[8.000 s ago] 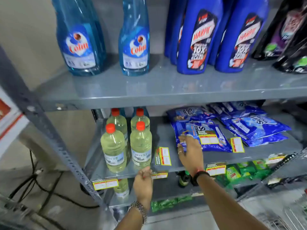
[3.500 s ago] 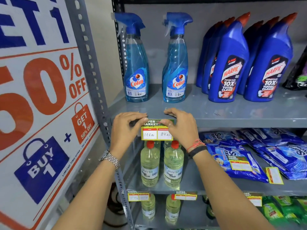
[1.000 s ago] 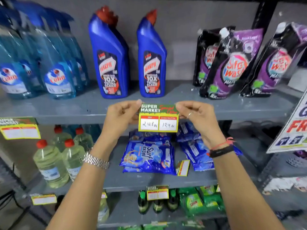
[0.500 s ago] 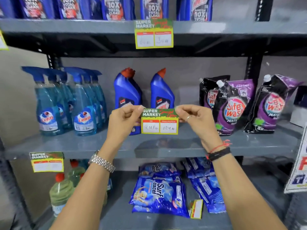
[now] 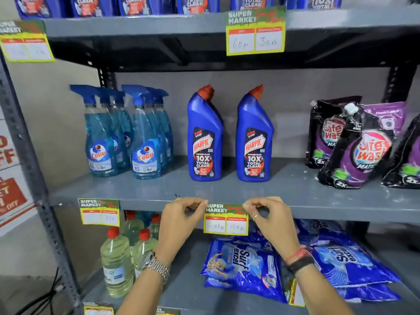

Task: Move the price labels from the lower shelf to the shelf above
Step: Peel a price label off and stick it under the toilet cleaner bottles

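Starting at the left end of the grey metal shelf's front edge (image 5: 145,202), a yellow-bordered paper price label with a green header (image 5: 99,212) is hanging just below the blue spray bottles of glass cleaner (image 5: 122,133). That one looks done.

Moving along, the left hand (image 5: 179,220) is pinching the top left corner of a second yellow-and-green price card (image 5: 225,220), thumb and forefinger closed on it, other fingers curled. The card is sitting flat against the same front edge, its header on the metal and its two white price boxes hanging below, directly under the pair of dark blue toilet-cleaner bottles with red caps (image 5: 229,137).

On its far side, the right hand (image 5: 268,220) is mirroring the grip, pinching the top right corner, a ring showing on one finger.

This is a featherweight thing, thin and bendy by the look of it, so it is likely to curl or crease if squeezed mid-sheet. Holding both top corners is the sensible grip: it keeps the card level and taut. Whether it is already stuck down, I cannot tell.

Further right, purple and black detergent pouches (image 5: 363,146) are leaning at the shelf's right end, well clear.
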`<control>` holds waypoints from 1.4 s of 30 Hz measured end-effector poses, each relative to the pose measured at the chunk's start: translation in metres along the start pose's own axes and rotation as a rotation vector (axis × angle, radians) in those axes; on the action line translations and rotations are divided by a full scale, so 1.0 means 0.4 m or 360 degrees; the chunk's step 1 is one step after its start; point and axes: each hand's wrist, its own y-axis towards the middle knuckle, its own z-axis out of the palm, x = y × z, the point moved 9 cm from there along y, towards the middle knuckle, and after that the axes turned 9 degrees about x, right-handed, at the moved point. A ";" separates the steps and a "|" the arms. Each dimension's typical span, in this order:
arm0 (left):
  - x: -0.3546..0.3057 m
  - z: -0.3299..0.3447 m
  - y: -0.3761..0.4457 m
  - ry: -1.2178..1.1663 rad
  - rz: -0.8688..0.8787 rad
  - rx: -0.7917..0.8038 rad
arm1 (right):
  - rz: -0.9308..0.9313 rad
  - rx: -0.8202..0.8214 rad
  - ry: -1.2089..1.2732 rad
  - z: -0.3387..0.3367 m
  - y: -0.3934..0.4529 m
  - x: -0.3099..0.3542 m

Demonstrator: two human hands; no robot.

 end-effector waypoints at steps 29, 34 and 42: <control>-0.032 0.014 -0.005 0.0460 0.0349 -0.0416 | 0.0057 -0.0255 -0.0425 0.036 -0.012 0.002; -0.056 0.049 0.030 0.0414 0.0452 -0.0129 | 0.0038 -0.0065 -0.0615 0.092 0.026 0.023; -0.048 0.075 0.062 0.0435 0.0562 0.0256 | 0.0086 0.0029 -0.0552 0.098 0.050 -0.007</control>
